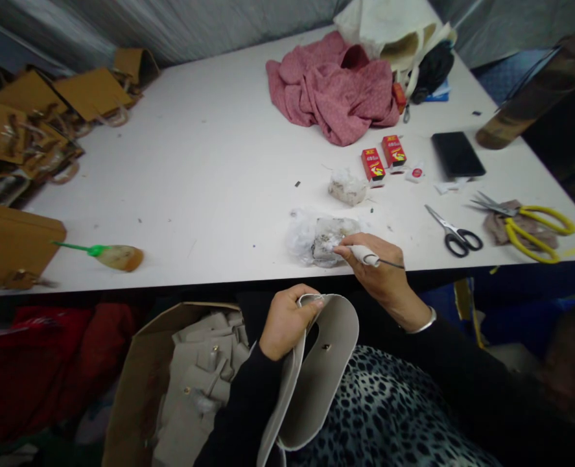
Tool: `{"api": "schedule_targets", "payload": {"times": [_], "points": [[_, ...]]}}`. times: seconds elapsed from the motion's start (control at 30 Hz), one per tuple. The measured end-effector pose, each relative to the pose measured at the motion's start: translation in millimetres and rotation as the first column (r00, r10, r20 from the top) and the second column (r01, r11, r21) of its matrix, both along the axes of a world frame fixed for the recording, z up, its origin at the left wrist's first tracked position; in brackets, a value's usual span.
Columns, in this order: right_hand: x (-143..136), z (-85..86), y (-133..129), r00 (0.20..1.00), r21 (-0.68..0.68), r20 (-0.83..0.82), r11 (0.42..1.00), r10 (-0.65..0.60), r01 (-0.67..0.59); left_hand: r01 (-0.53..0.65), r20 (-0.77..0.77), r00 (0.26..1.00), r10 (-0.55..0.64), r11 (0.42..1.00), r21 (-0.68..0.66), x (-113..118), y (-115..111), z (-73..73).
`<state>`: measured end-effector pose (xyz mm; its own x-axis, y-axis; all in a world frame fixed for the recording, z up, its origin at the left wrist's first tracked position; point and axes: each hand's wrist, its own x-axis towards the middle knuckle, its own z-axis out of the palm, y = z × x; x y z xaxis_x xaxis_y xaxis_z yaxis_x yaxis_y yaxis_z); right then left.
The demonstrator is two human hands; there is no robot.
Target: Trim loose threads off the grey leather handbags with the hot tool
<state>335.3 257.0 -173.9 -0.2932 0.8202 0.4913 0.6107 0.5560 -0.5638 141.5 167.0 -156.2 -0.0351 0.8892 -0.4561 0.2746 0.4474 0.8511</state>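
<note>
My left hand [290, 318] is closed on the upper edge of a light grey bag piece [333, 379], which hangs curved open above my lap and shows a small metal fitting inside. My right hand [377, 269] is closed around a thin tool with a white-wrapped handle [363, 254], and a dark thin stem sticks out behind the handle. The tool's front end is hidden by my fingers, at a stained whitish block [333, 230] in clear plastic on the table's front edge. Whether the tip touches the block I cannot tell.
On the white table [209, 162] lie black-handled scissors [455, 233], yellow-handled snips [525, 224], red boxes [383, 155], a black phone [457, 154], a pink cloth [333, 87] and a glue bottle [117, 256]. Brown bags [29, 94] are piled left. Below, a carton [131, 376] holds grey pieces.
</note>
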Motion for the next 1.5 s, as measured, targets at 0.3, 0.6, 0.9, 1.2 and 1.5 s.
{"api": "schedule_targets", "payload": {"times": [0.3,0.6,0.9,1.2,1.5], "points": [[4,2.3,-13,0.941,-0.159,-0.334,0.987,-0.056,0.003,-0.005,-0.014,1.000,0.006,1.000,0.021,-1,-4,3.9],[0,-12.5,-53,0.723,-0.584,-0.674,0.708,-0.151,-0.396,0.055,-0.025,0.998,-0.054,0.998,0.034,4,-4,4.5],[4,-19.1,-57,0.750,-0.604,-0.651,0.679,-0.118,-0.417,0.060,-0.010,0.998,-0.060,0.998,0.036,10,-6,9.0],[10,-1.6,-49,0.853,-0.443,-0.488,0.789,0.186,-0.426,0.053,0.036,0.998,-0.054,0.998,0.034,15,-6,4.2],[4,-24.4,-56,0.639,-0.476,-0.747,0.817,-0.181,-0.325,-0.111,0.155,0.981,0.115,0.993,-0.038,3,-2,-3.9]]}}
